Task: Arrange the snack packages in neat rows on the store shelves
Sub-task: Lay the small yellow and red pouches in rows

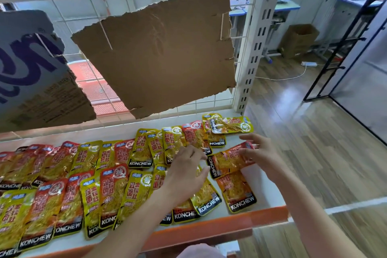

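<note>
Snack packages [117, 184] lie in two overlapping rows across the white shelf [261, 199], from its left end toward the right edge. Left hand [186, 165] rests on packets mid-shelf, fingers spread and lightly bent, gripping nothing. Right hand [258, 156] pinches a sideways orange packet [229, 160] near the right edge, above the front row.

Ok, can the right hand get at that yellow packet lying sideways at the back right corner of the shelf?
Probably yes. The right hand holds a red packet just in front of the sideways yellow packet, with bare shelf between them and nothing lying over it. The hand would likely have to set the red one down first.
</note>
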The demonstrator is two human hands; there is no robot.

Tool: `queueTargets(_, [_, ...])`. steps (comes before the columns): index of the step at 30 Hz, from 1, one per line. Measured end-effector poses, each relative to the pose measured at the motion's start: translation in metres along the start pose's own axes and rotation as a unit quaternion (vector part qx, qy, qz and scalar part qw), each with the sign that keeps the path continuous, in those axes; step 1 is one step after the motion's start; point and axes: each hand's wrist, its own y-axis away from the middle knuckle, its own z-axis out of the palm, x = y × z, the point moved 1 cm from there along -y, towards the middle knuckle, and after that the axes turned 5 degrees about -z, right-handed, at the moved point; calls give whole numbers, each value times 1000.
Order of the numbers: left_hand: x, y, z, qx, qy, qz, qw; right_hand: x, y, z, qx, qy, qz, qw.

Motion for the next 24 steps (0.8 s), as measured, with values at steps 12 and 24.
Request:
queueTargets(12, [32,3,19,-80,-187,-42,978,19,47,-13,74,-39,38,996])
queueTargets(24, [54,6,27,-50,150,-67,985,18,65,-6,29,17,64,997])
